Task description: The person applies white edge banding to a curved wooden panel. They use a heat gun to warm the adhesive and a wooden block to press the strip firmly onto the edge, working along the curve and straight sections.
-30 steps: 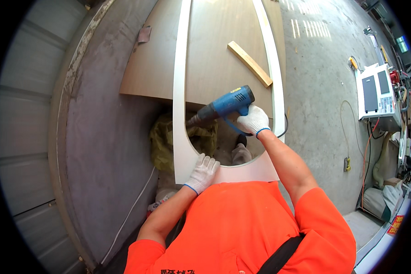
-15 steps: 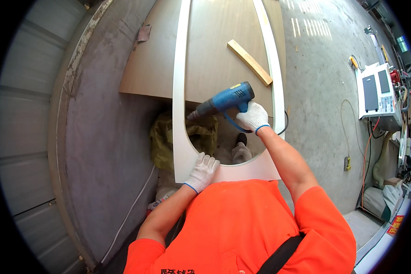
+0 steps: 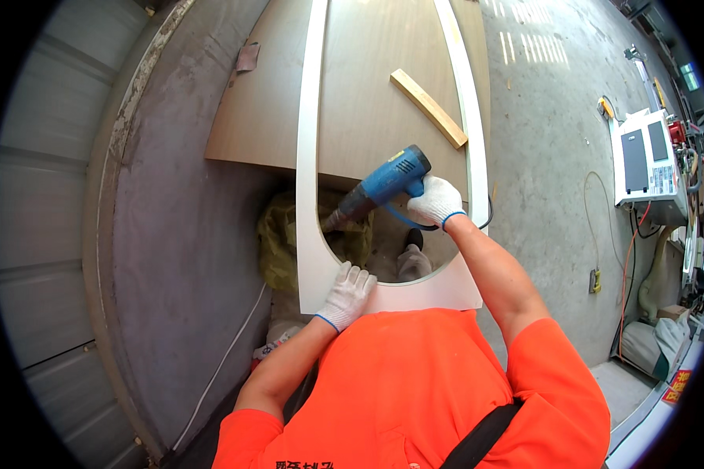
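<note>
My gloved right hand (image 3: 436, 202) is closed round the grip of a blue heat gun (image 3: 393, 177). The gun's metal nozzle (image 3: 331, 222) points down and left, close to the inner left edge of the cut-out in a white U-shaped panel (image 3: 309, 266). At the panel's near left part, my gloved left hand (image 3: 350, 293) rests on its face, with the fingers bent together over the curved inner edge. A dark cord (image 3: 490, 209) from the gun shows beyond the panel's right side.
A wood-grain board (image 3: 266, 109) lies under the panel's far part, with a short wooden strip (image 3: 429, 108) on it. Below the opening are an olive-yellow sack (image 3: 278, 242) and my shoe (image 3: 414, 238). A white machine (image 3: 648, 160) with hoses stands at the right; a wall (image 3: 43, 195) runs along the left.
My right hand has tilted the heat gun more steeply, and its nozzle has dropped toward me along the curved inner edge. My left hand stays put on the panel.
</note>
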The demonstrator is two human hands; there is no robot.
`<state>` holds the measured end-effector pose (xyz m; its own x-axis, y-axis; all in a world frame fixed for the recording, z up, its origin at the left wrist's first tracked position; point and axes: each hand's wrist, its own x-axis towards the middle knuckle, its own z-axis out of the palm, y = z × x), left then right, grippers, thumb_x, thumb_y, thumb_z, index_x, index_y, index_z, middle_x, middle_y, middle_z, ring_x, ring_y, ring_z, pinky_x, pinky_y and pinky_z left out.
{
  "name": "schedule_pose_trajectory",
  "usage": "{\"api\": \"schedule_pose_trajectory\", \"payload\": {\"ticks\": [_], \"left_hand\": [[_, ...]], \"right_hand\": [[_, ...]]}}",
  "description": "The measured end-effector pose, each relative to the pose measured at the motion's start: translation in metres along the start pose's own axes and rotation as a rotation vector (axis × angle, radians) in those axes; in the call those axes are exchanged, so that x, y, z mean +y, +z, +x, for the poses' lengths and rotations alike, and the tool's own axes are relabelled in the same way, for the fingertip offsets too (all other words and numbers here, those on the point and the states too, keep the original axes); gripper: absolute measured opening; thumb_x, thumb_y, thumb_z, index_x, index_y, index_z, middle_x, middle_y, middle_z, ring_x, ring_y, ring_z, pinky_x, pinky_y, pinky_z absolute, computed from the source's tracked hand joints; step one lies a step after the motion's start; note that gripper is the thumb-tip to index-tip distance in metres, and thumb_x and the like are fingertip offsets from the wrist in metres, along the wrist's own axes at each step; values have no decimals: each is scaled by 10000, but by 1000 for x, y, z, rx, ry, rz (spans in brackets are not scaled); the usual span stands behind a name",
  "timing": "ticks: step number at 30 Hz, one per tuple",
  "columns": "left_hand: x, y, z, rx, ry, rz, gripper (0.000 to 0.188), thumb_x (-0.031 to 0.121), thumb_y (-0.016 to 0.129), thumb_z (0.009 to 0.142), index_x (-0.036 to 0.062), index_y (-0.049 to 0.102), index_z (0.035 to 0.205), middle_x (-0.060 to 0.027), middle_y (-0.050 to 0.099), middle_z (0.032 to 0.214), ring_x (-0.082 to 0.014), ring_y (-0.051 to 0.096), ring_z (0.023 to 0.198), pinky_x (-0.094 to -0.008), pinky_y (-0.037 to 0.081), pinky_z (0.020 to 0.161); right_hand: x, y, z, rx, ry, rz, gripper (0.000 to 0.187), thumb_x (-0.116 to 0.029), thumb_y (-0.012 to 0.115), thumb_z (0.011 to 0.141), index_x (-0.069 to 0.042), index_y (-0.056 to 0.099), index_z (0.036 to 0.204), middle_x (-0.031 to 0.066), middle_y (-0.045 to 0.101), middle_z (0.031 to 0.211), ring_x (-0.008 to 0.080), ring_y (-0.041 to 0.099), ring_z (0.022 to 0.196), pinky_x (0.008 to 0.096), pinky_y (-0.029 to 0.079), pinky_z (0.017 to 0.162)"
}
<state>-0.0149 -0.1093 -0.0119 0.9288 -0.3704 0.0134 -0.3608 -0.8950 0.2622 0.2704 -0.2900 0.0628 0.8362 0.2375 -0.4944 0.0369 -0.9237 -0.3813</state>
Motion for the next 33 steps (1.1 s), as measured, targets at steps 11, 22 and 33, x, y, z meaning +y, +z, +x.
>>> {"api": "schedule_pose_trajectory", "payload": {"ticks": [11, 22, 33], "left_hand": [[0, -1, 0, -18, -7, -11, 316, 162, 602, 931, 59, 674, 1220, -136, 651, 1137, -340, 608, 1174, -568, 371, 1236], [-1, 0, 1, 37, -2, -22, 299, 154, 612, 915, 52, 674, 1189, -140, 651, 1114, -344, 615, 1151, -561, 378, 1233], [0, -3, 1, 11, -13, -21, 297, 150, 614, 910, 64, 663, 1189, -132, 651, 1130, -345, 612, 1187, -564, 374, 1238]], "right_hand": [[-9, -10, 1, -100, -25, -63, 483, -314, 733, 775, 9, 768, 1133, 291, 781, 1106, 454, 753, 1099, 490, 590, 997], [-4, -4, 14, -37, -13, -32, 478, -313, 730, 776, 17, 773, 1119, 292, 782, 1102, 455, 754, 1097, 486, 589, 996], [-10, -2, 14, -5, -3, -9, 477, -298, 725, 772, 9, 773, 1134, 297, 782, 1102, 458, 752, 1106, 489, 590, 1003]]}}
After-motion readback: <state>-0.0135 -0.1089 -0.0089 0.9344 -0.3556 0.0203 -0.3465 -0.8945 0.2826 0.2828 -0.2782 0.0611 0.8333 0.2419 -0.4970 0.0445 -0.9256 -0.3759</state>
